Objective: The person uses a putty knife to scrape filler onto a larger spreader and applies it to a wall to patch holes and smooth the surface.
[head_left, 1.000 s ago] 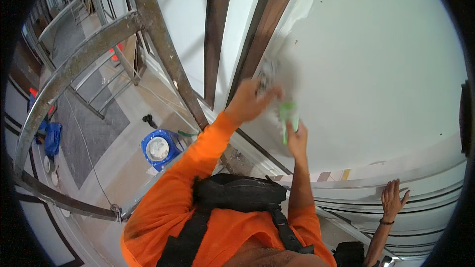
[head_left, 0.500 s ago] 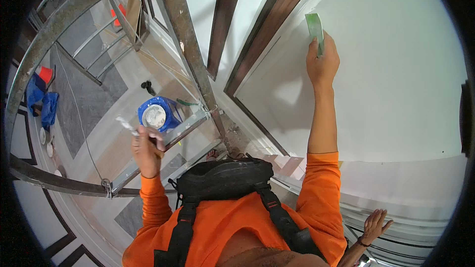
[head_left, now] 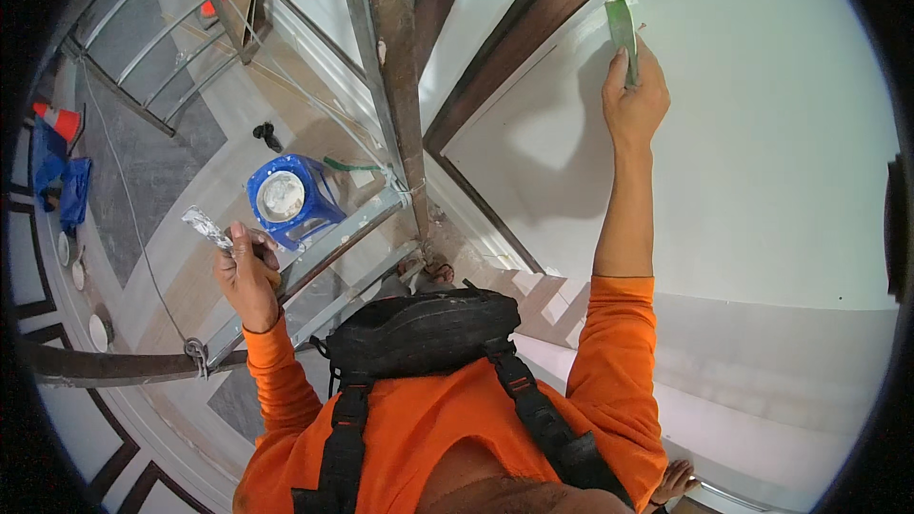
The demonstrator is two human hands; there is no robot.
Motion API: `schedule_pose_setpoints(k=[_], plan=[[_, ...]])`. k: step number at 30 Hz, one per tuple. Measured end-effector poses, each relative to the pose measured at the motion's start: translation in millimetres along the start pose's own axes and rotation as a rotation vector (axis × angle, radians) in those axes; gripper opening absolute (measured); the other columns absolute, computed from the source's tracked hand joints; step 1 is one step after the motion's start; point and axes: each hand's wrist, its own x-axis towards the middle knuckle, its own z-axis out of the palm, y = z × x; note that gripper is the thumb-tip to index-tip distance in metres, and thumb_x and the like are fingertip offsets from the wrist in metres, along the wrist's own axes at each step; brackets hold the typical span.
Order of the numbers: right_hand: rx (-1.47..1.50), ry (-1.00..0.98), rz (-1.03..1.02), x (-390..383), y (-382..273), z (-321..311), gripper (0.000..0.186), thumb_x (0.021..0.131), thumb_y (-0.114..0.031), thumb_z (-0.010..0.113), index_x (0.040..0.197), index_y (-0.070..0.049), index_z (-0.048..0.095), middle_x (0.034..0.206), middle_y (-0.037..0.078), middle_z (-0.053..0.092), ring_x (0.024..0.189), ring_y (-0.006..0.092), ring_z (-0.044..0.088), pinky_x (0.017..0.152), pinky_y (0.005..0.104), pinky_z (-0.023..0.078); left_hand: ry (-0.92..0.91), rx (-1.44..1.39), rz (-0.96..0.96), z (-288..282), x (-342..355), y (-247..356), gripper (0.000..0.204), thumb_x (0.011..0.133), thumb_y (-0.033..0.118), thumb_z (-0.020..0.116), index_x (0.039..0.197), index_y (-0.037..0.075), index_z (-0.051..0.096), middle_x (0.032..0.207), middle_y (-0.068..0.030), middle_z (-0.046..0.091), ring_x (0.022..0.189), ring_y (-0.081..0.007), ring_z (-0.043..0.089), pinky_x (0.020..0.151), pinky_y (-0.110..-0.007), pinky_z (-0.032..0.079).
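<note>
My right hand is raised high against the white wall panel. It grips a flat green spreader, whose blade is at the panel's upper left part, near a patch of fresh-looking white filler. Lower on the left, my left hand is closed around the handle of a putty knife. White filler smears that blade, which points up and left. Beyond the left hand, a round white tub of filler sits on a blue plastic stool.
A metal scaffold frame rises between me and the floor area, with a crossbar beside my left hand. Dark wood trim borders the panel. Another person's hand shows at lower right. An orange cone lies far left.
My right hand and the spreader have moved up the panel. My left hand has shifted left and down with the putty knife. The other person's hand has dropped lower.
</note>
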Motion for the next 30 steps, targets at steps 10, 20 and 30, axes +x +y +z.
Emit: schedule_pose_setpoints(k=[10,20,30], plan=[[0.068,-0.029,0.119,9,-5,-5,0.026,0.093,-0.013,0.063,0.117,-0.004,0.07,0.097,0.015,0.073,0.086,0.0287,0.071,0.079,0.0388,0.055,-0.007,0.029,-0.004,-5,1,-2,0.035,0.105,0.034,0.055,0.084,0.006,0.059,0.07,-0.0056,0.062,0.05,-0.0061,0.047,0.045,-0.02,0.032],[0.026,-0.162,0.042,-46,-4,17,0.026,0.091,-0.011,0.065,0.115,-0.006,0.071,0.1,0.015,0.072,0.089,0.0316,0.07,0.079,0.041,0.055,-0.006,0.042,0.0,-4,1,-2,0.034,0.106,0.032,0.054,0.085,0.006,0.058,0.07,-0.0072,0.062,0.047,-0.0065,0.046,0.043,-0.021,0.033],[0.098,-0.067,0.079,-42,2,24,0.024,0.092,-0.01,0.064,0.114,-0.005,0.071,0.098,0.014,0.072,0.085,0.0311,0.069,0.076,0.039,0.055,-0.027,0.043,-0.027,-4,0,2,0.032,0.106,0.03,0.054,0.085,0.005,0.058,0.072,-0.0076,0.062,0.052,-0.0078,0.049,0.047,-0.021,0.036]])
